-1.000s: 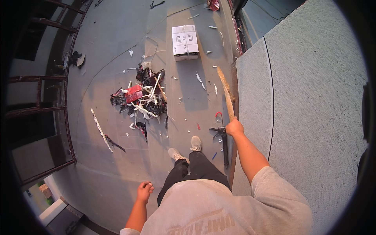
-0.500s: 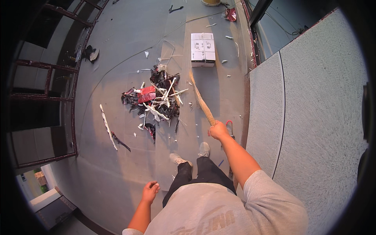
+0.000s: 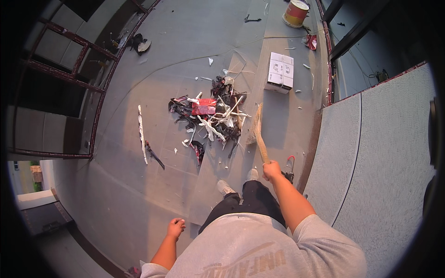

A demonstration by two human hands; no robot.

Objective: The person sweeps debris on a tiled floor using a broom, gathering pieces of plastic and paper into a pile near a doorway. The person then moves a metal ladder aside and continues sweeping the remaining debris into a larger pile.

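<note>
My right hand point(image 3: 272, 170) is closed round the lower end of a straw broom point(image 3: 261, 143). The broom points away from me, its pale bristles spreading to the left beside the near right edge of a debris pile point(image 3: 204, 121). That pile holds white strips, dark scraps and a red piece point(image 3: 204, 106). Low on the left, my left hand point(image 3: 176, 228) hangs with loosely bent fingers, nothing visible in it. The floor lies well below it.
A tied white carton point(image 3: 281, 72) stands beyond the broom. A long white strip point(image 3: 142, 134) lies left of the pile. Far right is a red-and-yellow bucket point(image 3: 295, 13). A light grey wall point(image 3: 333, 153) runs along my right, and dark red frames point(image 3: 99, 106) along the left.
The view has shifted, so the pile and carton now appear further right. The broom has turned more upright in view, and its bristles now show. My left hand stays low at the side.
</note>
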